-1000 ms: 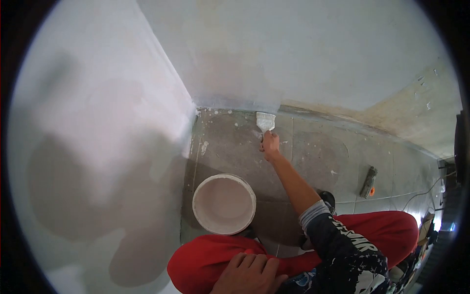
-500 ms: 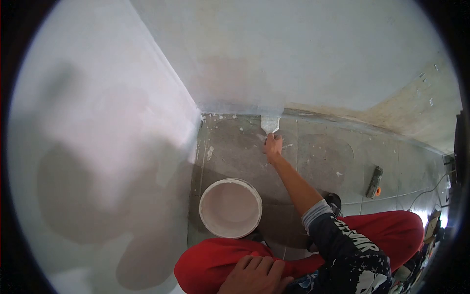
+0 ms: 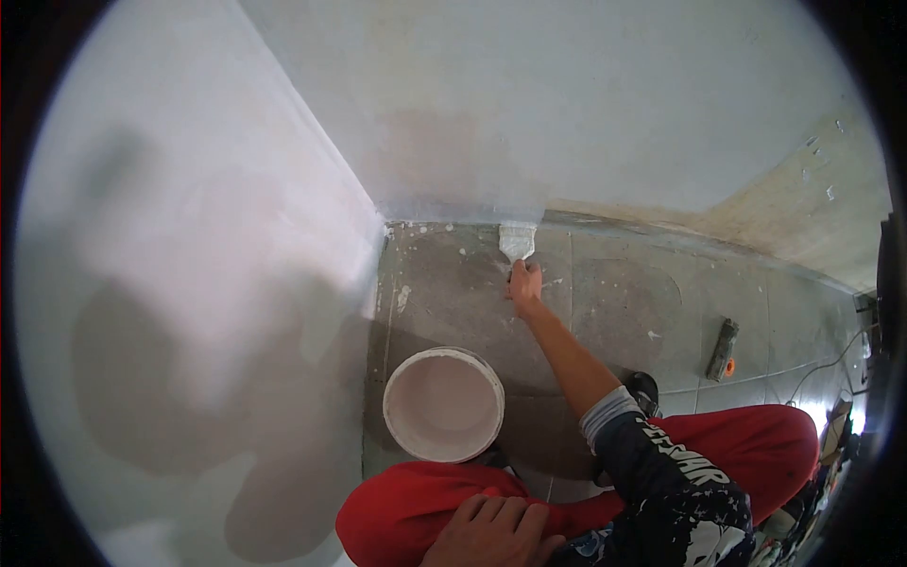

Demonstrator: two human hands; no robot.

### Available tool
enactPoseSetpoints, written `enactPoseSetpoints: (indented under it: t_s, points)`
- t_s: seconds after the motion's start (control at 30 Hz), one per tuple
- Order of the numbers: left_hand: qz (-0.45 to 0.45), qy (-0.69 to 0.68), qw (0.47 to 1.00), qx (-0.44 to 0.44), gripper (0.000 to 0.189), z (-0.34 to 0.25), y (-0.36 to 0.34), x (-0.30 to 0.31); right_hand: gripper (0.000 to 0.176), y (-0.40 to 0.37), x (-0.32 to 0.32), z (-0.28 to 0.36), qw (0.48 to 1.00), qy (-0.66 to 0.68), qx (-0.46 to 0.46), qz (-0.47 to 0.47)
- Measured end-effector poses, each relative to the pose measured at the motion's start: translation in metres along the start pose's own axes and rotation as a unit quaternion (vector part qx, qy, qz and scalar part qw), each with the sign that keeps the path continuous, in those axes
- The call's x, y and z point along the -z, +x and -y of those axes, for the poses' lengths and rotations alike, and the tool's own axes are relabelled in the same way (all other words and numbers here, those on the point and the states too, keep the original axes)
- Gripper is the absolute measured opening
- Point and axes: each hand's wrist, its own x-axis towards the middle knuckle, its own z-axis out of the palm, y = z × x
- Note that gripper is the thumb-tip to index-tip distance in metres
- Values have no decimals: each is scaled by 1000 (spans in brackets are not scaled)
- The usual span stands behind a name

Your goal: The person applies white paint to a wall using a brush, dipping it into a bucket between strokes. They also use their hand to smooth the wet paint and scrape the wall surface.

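My right hand point(image 3: 524, 287) is closed around the handle of a wide paintbrush point(image 3: 517, 244). The brush is coated white, and its bristles point at the foot of the far wall point(image 3: 605, 113), where wall and floor meet. My left hand point(image 3: 491, 532) lies flat on my red-trousered knee with its fingers stretched out, holding nothing. Between my knee and the left wall stands a round bucket point(image 3: 444, 404). It has a pale, smeared rim and whitish liquid inside.
On the left, a white wall point(image 3: 217, 312) meets the far wall in a corner. A dark, cylindrical object with an orange end point(image 3: 723, 350) lies on the tiled floor point(image 3: 624, 302) to the right. White splashes mark the tiles, and a cable point(image 3: 831, 364) runs at the far right.
The brush and my right hand have shifted very slightly left along the wall's foot. The whole view has moved a little too. My left hand stays on the knee.
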Motion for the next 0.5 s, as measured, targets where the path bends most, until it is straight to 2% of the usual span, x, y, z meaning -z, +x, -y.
enactPoseSetpoints:
  t_s: [0.1,0.17,0.3,0.37,0.5]
  points:
    - [-13,5,1000,-4,38,-1,0,1,22,14,-6,-14,1000,27,11,-10]
    - [-25,9,1000,-7,38,-3,0,3,21,11,-7,-24,995,54,78,-16]
    - [-16,-2,1000,-6,37,-3,1,2,29,-4,-7,-17,999,-1,23,24]
    - [-21,0,1000,-6,37,-2,0,1,21,-4,-15,-14,999,52,13,-9]
    - [-9,-1,1000,2,37,-3,0,1,20,30,-23,-34,999,9,24,-25]
